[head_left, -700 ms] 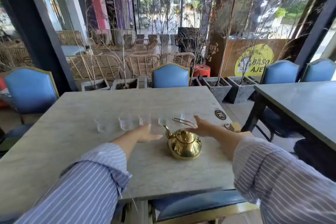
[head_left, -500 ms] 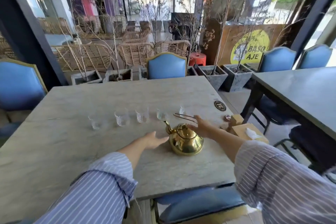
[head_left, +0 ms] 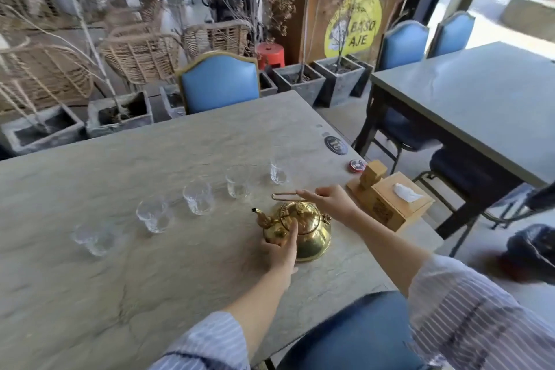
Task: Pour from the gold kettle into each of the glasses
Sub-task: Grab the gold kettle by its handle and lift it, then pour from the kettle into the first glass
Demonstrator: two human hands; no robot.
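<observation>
The gold kettle (head_left: 309, 231) stands on the marble table (head_left: 120, 279) near its right end, spout pointing left. My left hand (head_left: 280, 251) cups the kettle's body just below the spout, thumb up along its side. My right hand (head_left: 329, 200) sits on the thin wire handle above the lid, fingers closed over its right end. Several empty clear glasses form a diagonal row left of the kettle, from the nearest glass (head_left: 93, 238) through a middle glass (head_left: 198, 197) to the farthest glass (head_left: 277, 172).
A wooden tissue box (head_left: 390, 204) sits at the table's right edge behind my right hand, beside a small red disc (head_left: 357, 166) and a black coaster (head_left: 336, 145). A blue chair (head_left: 219, 82) faces me; a second table (head_left: 480, 99) stands to the right.
My left hand has moved right from the tabletop onto the kettle's body. My right hand has settled on the handle. The view has tilted down and shifted left.
</observation>
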